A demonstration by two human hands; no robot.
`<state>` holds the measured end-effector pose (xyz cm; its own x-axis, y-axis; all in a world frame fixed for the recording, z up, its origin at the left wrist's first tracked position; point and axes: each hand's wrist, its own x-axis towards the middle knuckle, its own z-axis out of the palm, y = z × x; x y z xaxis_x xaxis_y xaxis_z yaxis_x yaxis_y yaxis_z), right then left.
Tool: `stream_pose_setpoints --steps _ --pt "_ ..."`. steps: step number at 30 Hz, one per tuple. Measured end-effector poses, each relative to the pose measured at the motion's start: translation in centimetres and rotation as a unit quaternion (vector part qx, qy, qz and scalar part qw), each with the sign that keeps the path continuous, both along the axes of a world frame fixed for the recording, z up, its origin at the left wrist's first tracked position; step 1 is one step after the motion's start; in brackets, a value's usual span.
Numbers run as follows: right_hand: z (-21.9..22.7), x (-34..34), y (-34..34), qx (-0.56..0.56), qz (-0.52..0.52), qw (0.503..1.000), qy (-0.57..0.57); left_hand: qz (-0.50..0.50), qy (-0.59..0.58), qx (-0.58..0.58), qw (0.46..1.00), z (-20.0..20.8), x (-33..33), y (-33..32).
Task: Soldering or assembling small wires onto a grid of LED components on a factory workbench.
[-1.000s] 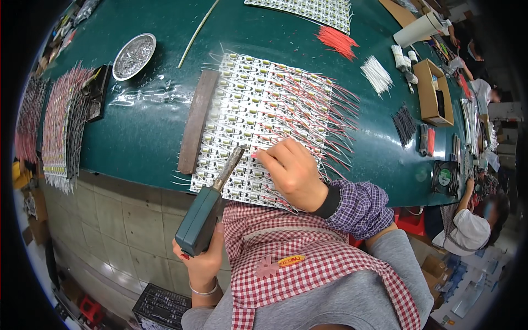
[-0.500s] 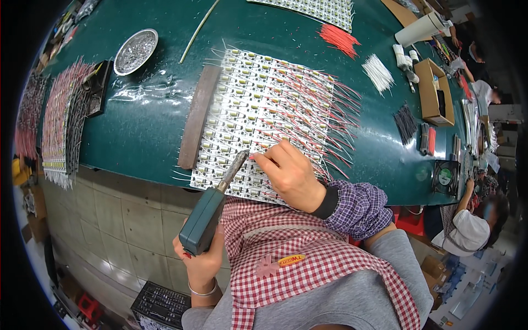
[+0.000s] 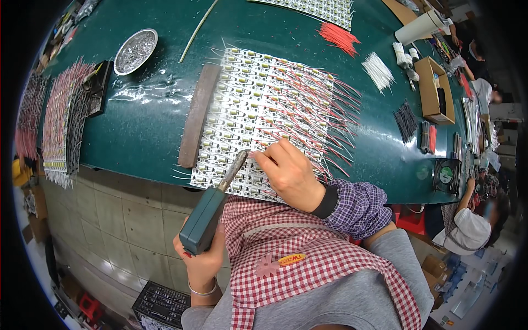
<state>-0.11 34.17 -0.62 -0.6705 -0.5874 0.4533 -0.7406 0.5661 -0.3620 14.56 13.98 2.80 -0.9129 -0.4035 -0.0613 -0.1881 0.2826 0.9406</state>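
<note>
The circuit board sheet [image 3: 234, 110], covered in small parts, lies flat on the green table [image 3: 140, 146] in front of the person, its near edge by the checked apron [image 3: 264, 236]. Red and white wires stick out past its right side, and short pale wires poke out along its left. A brown bar [image 3: 199, 116] lies along the sheet's left edge.

The left hand [image 3: 203, 258] is clenched around the green handle of a soldering iron [image 3: 201, 217], which slants up and to the right over the near part of the sheet. Its tip is just beside the fingertips of the right hand [image 3: 291, 173]. The right hand is bent over the sheet with thumb and forefinger drawn close together; the spot is too small to tell whether they grasp a wire or are simply near one.

A metal bowl [image 3: 121, 70] of shiny bits stands beyond the bar to the left, and wired boards [image 3: 61, 124] are stacked at the table's left end. To the right of the sheet are bundles of red wires [image 3: 337, 38], white wires [image 3: 378, 74] and black wires [image 3: 405, 122], near an open cardboard box [image 3: 424, 91] and a pale bottle [image 3: 419, 29].
</note>
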Motion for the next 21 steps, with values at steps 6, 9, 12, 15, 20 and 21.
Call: stream_pose_setpoints --steps 6,9,12,15,20,21 --pt "-0.1 0.1 0.0 -0.002 -0.002 1.000 0.001 0.015 0.007 0.020 1.000 -1.4 1.6 -1.0" --pt "-0.2 0.1 0.0 -0.003 -0.003 1.000 -0.002 0.034 0.013 0.060 0.997 -1.2 1.6 -0.7" --pt "-0.3 0.1 -0.1 -0.012 -0.003 1.000 0.001 0.029 0.018 0.064 0.997 -1.3 1.6 -0.7" --pt "-0.3 0.2 -0.1 -0.018 -0.001 1.000 0.010 0.018 0.023 0.058 0.998 -1.6 1.9 -0.8" --pt "0.4 0.9 0.2 -0.021 0.019 1.000 0.009 0.015 0.018 0.025 0.999 -1.5 2.3 -0.9" --pt "0.2 1.0 0.2 -0.023 0.021 1.000 0.002 0.012 0.018 0.012 1.000 -1.4 2.3 -1.0"
